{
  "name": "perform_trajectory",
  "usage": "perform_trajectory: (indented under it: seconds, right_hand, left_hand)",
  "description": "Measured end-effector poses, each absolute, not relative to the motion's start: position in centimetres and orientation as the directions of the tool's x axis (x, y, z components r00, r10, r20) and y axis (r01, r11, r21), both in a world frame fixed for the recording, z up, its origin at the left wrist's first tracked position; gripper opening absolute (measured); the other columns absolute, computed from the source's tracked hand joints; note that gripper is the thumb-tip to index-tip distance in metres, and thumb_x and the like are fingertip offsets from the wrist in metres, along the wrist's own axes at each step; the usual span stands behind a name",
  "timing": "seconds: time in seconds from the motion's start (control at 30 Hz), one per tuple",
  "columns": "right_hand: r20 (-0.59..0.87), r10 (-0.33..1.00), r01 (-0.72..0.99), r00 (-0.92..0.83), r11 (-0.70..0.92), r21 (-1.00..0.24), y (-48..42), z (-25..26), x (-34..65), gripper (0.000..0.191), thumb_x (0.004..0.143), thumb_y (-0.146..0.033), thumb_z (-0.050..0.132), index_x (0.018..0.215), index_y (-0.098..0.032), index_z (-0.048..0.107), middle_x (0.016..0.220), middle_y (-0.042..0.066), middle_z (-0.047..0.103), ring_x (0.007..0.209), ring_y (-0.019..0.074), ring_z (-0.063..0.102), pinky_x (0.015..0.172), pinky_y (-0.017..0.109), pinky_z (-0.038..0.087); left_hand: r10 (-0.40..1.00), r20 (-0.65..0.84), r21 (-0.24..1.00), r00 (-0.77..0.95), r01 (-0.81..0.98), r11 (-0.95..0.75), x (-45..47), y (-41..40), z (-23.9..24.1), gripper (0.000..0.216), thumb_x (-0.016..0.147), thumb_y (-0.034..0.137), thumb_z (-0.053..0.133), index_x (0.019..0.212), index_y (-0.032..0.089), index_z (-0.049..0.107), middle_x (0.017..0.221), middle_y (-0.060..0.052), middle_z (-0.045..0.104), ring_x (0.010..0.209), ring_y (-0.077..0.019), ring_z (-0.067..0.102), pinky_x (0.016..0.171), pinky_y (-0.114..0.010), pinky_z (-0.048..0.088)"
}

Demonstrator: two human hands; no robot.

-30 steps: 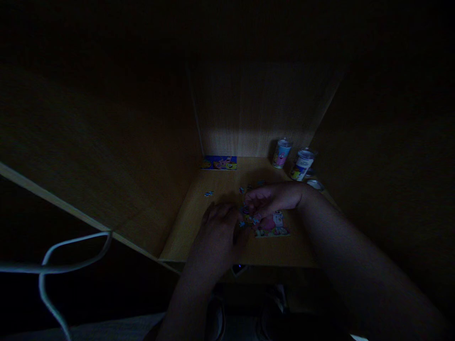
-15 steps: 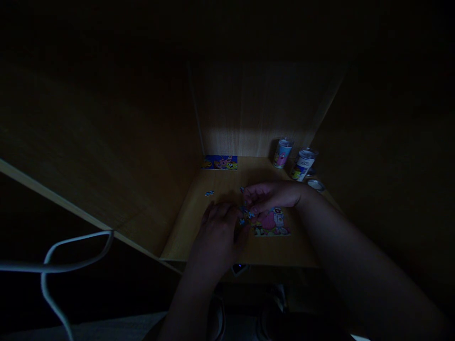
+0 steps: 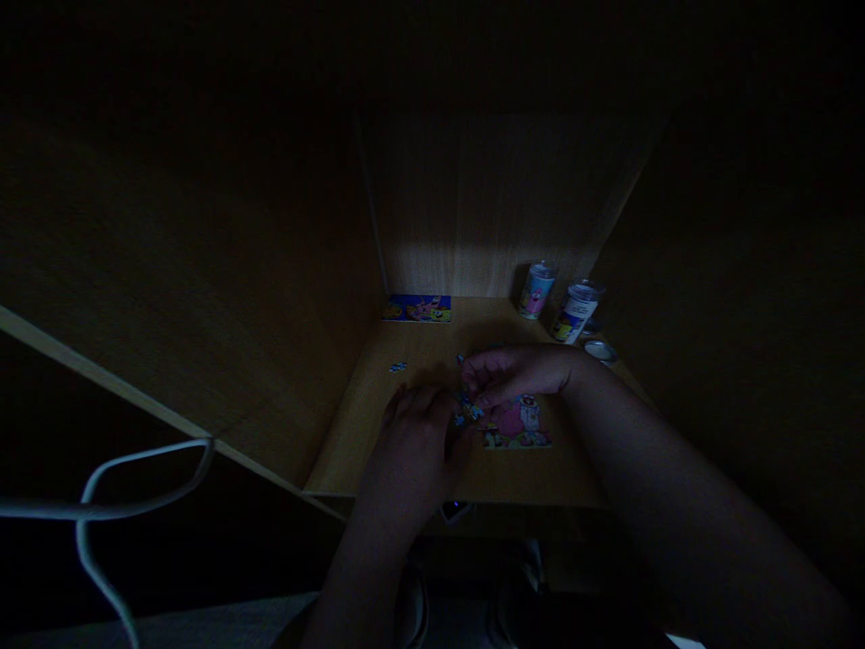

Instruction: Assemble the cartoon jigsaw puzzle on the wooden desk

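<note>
In the dim head view, a partly assembled cartoon jigsaw puzzle (image 3: 517, 424) lies on the wooden shelf, partly covered by my right hand (image 3: 506, 374). The fingers of that hand are pinched on a small blue jigsaw piece (image 3: 471, 408) at the puzzle's left side. My left hand (image 3: 415, 442) rests palm down just left of it, thumb apart from the fingers, holding nothing that I can see. Another loose piece (image 3: 459, 420) lies between the two hands. Farther left, beyond my left fingers, are joined or overlapping pieces (image 3: 398, 367).
A finished-looking cartoon puzzle strip (image 3: 417, 308) lies against the back panel. Two clear-lidded cartoon cans, one blue and pink (image 3: 537, 293), one white-labelled (image 3: 574, 314), stand at back right near a round lid (image 3: 600, 351). A white cable (image 3: 101, 514) loops at lower left.
My right fingertips and the small blue piece have shifted slightly at the puzzle's left side. My left hand stays nearly where it was.
</note>
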State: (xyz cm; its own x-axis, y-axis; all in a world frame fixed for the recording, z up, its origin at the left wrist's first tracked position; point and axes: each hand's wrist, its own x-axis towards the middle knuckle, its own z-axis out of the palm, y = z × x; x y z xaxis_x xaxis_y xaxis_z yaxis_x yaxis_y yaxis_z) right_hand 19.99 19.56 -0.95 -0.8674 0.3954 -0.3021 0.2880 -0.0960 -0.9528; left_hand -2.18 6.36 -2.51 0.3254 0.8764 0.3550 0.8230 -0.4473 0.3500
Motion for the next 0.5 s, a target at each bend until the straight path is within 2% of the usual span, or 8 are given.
perform_trajectory:
  seconds: [0.23, 0.5]
  right_hand:
    - [-0.324, 0.362, 0.288, -0.874, -0.152, -0.946, 19.3, -1.17, 19.82, 0.045, 0.081, -0.038, 0.092, 0.104, -0.018, 0.058, 0.101, 0.0, 0.071, 0.092, 0.0159, 0.077, 0.081, 0.029, 0.062]
    - [-0.34, 0.296, 0.302, -0.892, -0.168, -0.938, 19.14, -0.92, 19.64, 0.044, 0.083, -0.038, 0.091, 0.105, -0.018, 0.058, 0.099, -0.001, 0.069, 0.084, 0.0121, 0.075, 0.082, 0.028, 0.061]
  left_hand:
    - [0.876, 0.357, 0.353, 0.324, 0.821, -0.448, -2.19, 6.26, -2.67, 0.013, 0.097, 0.024, 0.074, 0.107, 0.023, 0.066, 0.116, -0.008, 0.069, 0.114, -0.0307, 0.063, 0.109, -0.053, 0.05]
    - [0.876, 0.347, 0.35, 0.335, 0.82, -0.453, -2.13, 6.29, -2.51, 0.013, 0.096, 0.021, 0.073, 0.106, 0.023, 0.065, 0.114, -0.007, 0.068, 0.112, -0.0306, 0.062, 0.11, -0.054, 0.048]
